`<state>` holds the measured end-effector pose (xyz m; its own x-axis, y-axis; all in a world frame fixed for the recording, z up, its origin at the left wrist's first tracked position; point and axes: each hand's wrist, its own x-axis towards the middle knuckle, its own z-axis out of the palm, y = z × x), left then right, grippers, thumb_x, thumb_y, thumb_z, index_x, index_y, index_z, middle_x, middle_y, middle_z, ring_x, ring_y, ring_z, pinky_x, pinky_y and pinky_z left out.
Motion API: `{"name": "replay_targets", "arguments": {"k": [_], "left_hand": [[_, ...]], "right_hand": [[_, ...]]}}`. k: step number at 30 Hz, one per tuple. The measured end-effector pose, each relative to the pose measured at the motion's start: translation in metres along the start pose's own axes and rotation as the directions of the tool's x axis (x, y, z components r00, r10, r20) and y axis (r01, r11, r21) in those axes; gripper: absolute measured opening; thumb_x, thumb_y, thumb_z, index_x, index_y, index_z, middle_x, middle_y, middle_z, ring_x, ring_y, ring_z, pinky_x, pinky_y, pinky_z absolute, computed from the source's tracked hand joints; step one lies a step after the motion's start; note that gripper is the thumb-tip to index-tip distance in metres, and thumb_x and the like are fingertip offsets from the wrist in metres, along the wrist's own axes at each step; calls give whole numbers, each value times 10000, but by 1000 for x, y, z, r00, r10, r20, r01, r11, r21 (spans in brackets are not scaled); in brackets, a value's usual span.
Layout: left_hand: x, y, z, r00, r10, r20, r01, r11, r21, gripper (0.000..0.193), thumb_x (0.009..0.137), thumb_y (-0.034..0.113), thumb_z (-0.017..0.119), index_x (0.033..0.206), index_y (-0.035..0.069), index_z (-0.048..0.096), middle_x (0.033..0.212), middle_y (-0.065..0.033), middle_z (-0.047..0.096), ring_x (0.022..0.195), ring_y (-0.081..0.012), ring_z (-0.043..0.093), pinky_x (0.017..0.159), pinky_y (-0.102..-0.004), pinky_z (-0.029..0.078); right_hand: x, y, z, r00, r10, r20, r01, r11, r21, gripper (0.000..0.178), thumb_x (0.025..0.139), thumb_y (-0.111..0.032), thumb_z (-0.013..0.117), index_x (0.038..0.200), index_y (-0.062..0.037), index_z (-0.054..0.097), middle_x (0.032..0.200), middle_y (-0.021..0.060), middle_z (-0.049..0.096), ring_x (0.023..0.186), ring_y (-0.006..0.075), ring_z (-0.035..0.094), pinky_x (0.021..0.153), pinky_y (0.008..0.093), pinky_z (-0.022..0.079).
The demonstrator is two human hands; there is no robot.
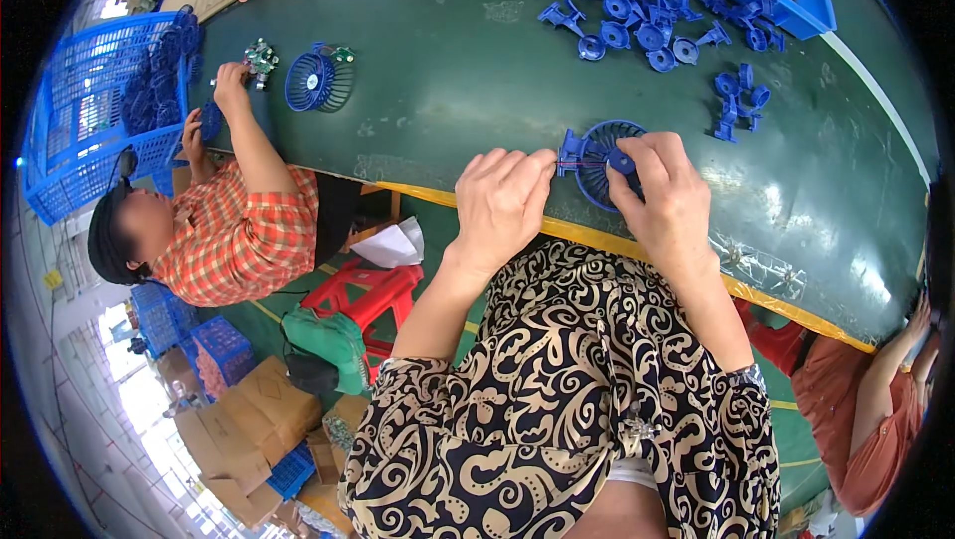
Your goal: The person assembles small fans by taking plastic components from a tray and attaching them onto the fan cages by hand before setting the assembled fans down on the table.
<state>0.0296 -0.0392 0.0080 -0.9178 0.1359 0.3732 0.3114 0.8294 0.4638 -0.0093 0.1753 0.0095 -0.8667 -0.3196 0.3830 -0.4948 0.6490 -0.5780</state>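
Note:
A blue round fan cage [595, 191] with spokes rests at the table's front edge before me. On its left side is a small blue bracket [570, 152], and a thin reddish wire runs past it toward the hub. My left hand [497, 203] is closed in a pinch at the bracket's left, at the end of that wire. My right hand [665, 191] grips the round blue hub piece [621, 158] between thumb and fingers, covering the cage's right part.
Blue bracket parts [652, 17] lie heaped at the far right, by a blue tray [796, 2]; a smaller cluster [741, 101] is nearer. Another fan cage [310, 82] stands left. A co-worker [244, 231] handles parts by a blue crate [90, 101]; another person [865, 410] is at right.

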Motion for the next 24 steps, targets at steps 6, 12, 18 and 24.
{"name": "replay_targets", "arguments": {"k": [6,12,18,24], "left_hand": [[2,0,3,996,-65,56,71,992,-104,68,923,90,699,985,66,716,753,-88,661,685,-310,615,665,-408,482],[1,0,1,981,-148,126,169,971,-171,66,942,101,681,990,63,705,754,-89,660,709,-295,627,685,-410,490],[5,10,2,946,-288,147,307,942,-134,186,1007,217,650,1073,54,709,714,-72,664,750,-276,653,712,-409,507],[13,20,20,951,-300,79,307,946,-106,677,940,323,733,1393,-102,465,648,-75,635,586,-322,628,656,-457,500]], "right_hand": [[7,8,-21,980,-48,193,31,995,91,299,813,-68,800,1097,-50,710,1049,92,663,869,312,699,705,400,579],[8,0,-14,970,-46,239,60,997,-50,288,789,-94,795,1065,-56,720,1024,74,638,922,287,687,724,409,572],[13,-8,-9,954,-5,300,59,984,-170,306,762,-94,802,1058,-63,731,993,64,616,925,265,680,713,396,572],[9,-9,-10,953,21,301,35,983,-181,313,756,-100,811,1057,-63,733,981,70,617,933,268,680,726,397,573]]}}
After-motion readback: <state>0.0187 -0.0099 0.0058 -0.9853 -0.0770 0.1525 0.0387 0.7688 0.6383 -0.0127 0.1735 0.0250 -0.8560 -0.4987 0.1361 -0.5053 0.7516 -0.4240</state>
